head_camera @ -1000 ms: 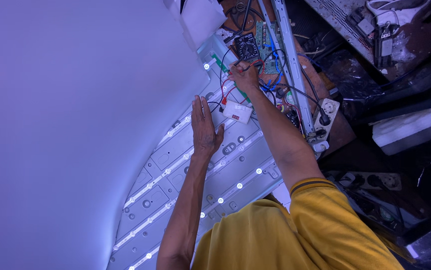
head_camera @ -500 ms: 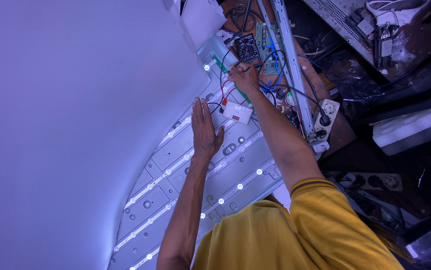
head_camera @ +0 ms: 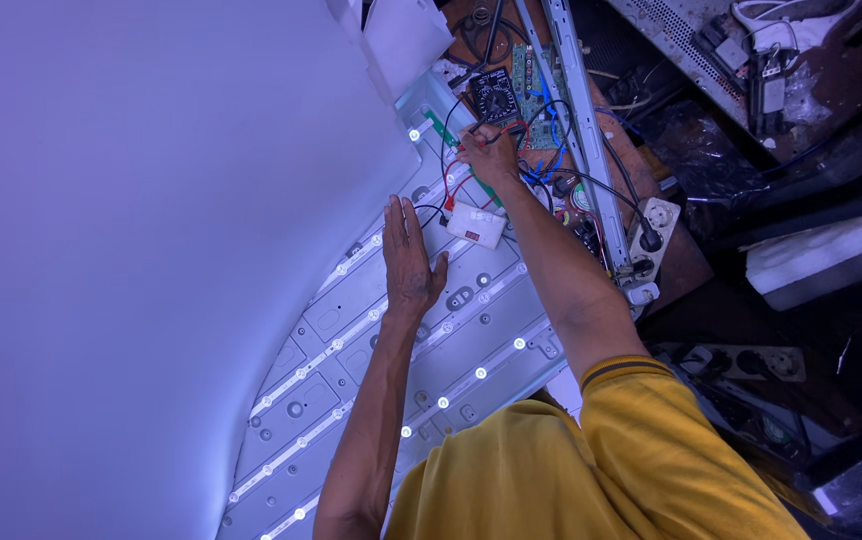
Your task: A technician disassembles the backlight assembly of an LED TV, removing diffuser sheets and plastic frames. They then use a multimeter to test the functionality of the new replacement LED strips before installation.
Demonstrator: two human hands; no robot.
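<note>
My left hand (head_camera: 409, 262) lies flat, fingers together, against the edge of a large white diffuser sheet (head_camera: 141, 250) that is lifted off a grey metal backlight panel (head_camera: 471, 330). Rows of lit LED strips (head_camera: 351, 335) run along the panel. My right hand (head_camera: 488, 155) reaches to the far end of the panel and pinches red and black test leads (head_camera: 456, 185). A small white tester box (head_camera: 476, 225) lies on the panel between my hands. A black multimeter (head_camera: 496, 98) sits just beyond my right hand.
A green circuit board (head_camera: 536, 95) and a long metal frame rail (head_camera: 581, 120) lie at the far end. A white power socket (head_camera: 651, 225) with a black plug sits right of the panel. Dark clutter and a white foam block (head_camera: 821, 255) fill the right side.
</note>
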